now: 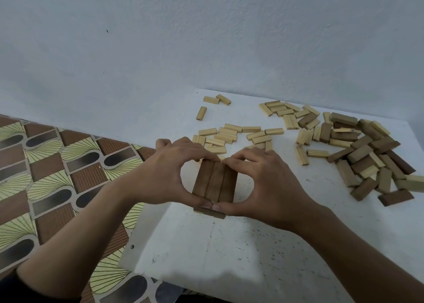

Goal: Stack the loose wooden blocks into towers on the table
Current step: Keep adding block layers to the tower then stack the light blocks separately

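A low tower [215,182] stands near the left edge of the white table [252,245]. Its top layer is three brown blocks laid side by side, and a lighter block of the layer below shows at the near end. My left hand [165,176] and my right hand [268,185] clasp the top layer from both sides, thumbs pressed on its near end and fingertips on its far end. Small pale blocks [229,135] lie scattered just behind the tower. A heap of larger brown and tan blocks [367,155] lies at the right.
More pale blocks [284,113] lie near the back edge by the pale blue wall [206,38]. A few [215,100] sit apart at the back left corner. A patterned tile floor [46,176] lies left of the table. Bare tabletop spans the near side.
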Tool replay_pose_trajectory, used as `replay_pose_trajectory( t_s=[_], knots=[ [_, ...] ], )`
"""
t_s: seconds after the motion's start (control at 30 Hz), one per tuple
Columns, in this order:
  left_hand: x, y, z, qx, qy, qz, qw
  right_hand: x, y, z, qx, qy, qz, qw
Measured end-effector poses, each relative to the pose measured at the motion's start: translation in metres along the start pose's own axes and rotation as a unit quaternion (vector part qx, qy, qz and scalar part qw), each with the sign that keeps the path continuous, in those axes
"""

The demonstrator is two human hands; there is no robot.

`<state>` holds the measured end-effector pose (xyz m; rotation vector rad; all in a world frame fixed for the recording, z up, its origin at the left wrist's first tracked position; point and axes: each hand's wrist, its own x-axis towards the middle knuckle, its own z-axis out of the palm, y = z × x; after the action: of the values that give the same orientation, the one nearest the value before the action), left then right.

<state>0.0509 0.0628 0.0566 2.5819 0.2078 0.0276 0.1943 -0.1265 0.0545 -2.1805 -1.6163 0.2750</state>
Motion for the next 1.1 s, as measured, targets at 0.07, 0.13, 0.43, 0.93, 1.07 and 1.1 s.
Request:
replay_pose_trajectory(
  t_s=[0.07,0.13,0.43,0.93,1.07,1.1],
  knots=[
    [-0.001,0.0,0.0,-0.002,-0.002,0.0,1.0,-0.001,-0.001,0.002,-0.003,0.001,0.002,1.0],
    [-0.002,-0.001,0.001,0.001,-0.007,0.0,1.0,-0.003,-0.001,0.005,-0.007,0.005,0.001,1.0],
    [-0.003,-0.004,0.006,-0.047,-0.01,-0.023,0.999,-0.007,-0.002,0.013,-0.001,0.046,-0.005,0.999],
    [-0.001,-0.001,0.003,-0.05,-0.026,-0.041,0.998,-0.006,-0.001,0.013,-0.012,0.051,-0.009,0.999],
    [-0.001,-0.001,0.003,-0.055,-0.03,-0.038,0.997,-0.005,0.0,0.014,-0.011,0.048,-0.012,0.999],
    [-0.001,-0.001,0.003,-0.056,-0.031,-0.038,0.997,-0.005,0.0,0.014,-0.006,0.046,-0.012,0.999]
  ],
)
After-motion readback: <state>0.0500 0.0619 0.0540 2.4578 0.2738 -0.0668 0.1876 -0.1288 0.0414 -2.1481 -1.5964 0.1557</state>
